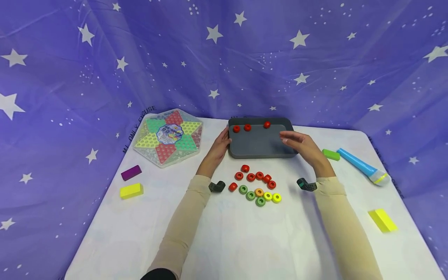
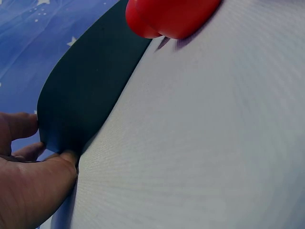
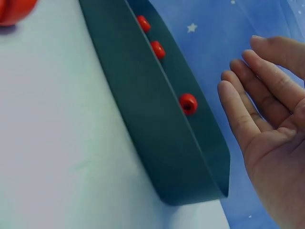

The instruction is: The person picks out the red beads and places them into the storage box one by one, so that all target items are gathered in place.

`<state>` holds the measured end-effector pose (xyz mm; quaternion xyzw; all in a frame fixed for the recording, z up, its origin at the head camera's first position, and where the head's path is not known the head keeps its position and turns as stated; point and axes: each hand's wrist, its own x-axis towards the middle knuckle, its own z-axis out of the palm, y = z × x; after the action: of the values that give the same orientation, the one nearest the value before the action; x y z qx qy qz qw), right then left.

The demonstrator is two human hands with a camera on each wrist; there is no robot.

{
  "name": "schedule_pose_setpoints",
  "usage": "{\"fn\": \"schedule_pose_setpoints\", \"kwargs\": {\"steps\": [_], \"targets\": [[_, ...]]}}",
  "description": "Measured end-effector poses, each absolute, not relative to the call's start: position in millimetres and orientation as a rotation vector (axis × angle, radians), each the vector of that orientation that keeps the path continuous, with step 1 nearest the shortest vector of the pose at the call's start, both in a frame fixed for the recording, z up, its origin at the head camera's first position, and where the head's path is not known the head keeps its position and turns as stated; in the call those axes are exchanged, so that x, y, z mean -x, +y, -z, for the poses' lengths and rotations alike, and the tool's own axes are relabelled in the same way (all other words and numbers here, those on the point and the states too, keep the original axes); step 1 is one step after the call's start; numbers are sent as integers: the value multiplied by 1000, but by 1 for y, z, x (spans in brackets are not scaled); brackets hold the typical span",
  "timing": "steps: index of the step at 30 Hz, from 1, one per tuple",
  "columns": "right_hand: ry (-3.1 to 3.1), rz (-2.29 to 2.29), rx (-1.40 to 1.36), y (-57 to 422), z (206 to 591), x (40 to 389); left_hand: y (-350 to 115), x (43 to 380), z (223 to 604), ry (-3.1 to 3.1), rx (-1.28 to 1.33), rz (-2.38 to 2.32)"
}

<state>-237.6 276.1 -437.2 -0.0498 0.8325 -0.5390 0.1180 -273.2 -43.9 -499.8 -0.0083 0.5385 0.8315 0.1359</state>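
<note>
A dark grey tray (image 1: 260, 156) stands at the back of the table with three red beads inside, one of them a red bead (image 1: 267, 124) by the far wall. My left hand (image 1: 217, 147) rests against the tray's left end; in the left wrist view its thumb (image 2: 57, 174) touches the near corner. Over the tray's right part hovers my right hand (image 1: 302, 147), palm inward, fingers extended, holding nothing. Loose on the cloth before the tray lie several red beads (image 1: 251, 177), green beads (image 1: 250, 195), an orange bead (image 1: 259, 192) and two yellow beads (image 1: 276, 198).
A hexagonal Chinese checkers box (image 1: 168, 138) lies back left, near a purple block (image 1: 131, 173) and a yellow block (image 1: 131, 191). To the right are a green block (image 1: 331, 154), a blue toy microphone (image 1: 364, 165) and another yellow block (image 1: 382, 220). A starry curtain (image 1: 259, 58) hangs behind.
</note>
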Motion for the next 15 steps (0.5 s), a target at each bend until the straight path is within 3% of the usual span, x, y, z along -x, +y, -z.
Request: {"fn": "schedule_pose_setpoints", "kwargs": {"steps": [15], "targets": [[2295, 1588, 287, 260, 464, 178, -44, 276, 502, 1562, 26, -2398]]}}
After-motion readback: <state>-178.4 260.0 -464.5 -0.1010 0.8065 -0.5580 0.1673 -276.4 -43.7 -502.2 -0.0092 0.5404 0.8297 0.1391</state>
